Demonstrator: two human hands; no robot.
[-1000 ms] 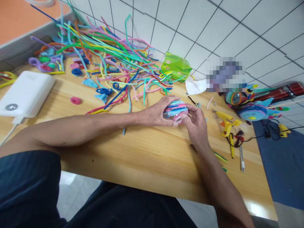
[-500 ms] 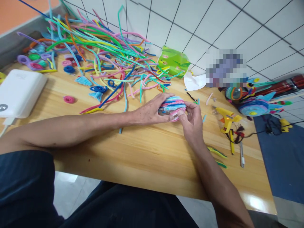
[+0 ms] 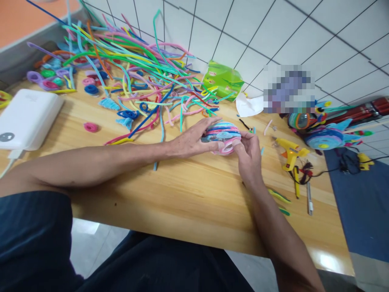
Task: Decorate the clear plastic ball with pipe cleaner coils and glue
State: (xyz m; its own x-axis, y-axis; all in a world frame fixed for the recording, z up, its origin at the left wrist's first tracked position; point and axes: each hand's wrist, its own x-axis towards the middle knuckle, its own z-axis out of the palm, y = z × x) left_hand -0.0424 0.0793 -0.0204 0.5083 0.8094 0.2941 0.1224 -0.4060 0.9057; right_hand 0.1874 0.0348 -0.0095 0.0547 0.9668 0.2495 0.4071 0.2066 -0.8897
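Cupping grip noted: the left hand (image 3: 194, 142), centre frame, lies with fingers spread over the near-left side of the striped pipe-cleaner ball (image 3: 224, 132), thumb below, probably to stop it rolling on the table (image 3: 182, 194). The right hand (image 3: 249, 156) closes on the ball's lower right edge, its thumb pressing a pink strand (image 3: 223, 149) flat against it. The ball rests on the wood, centre-right. Loose pipe cleaners (image 3: 136, 69) are heaped upper left, near the left arm. The yellow glue gun (image 3: 288, 152) lies just right of the right hand.
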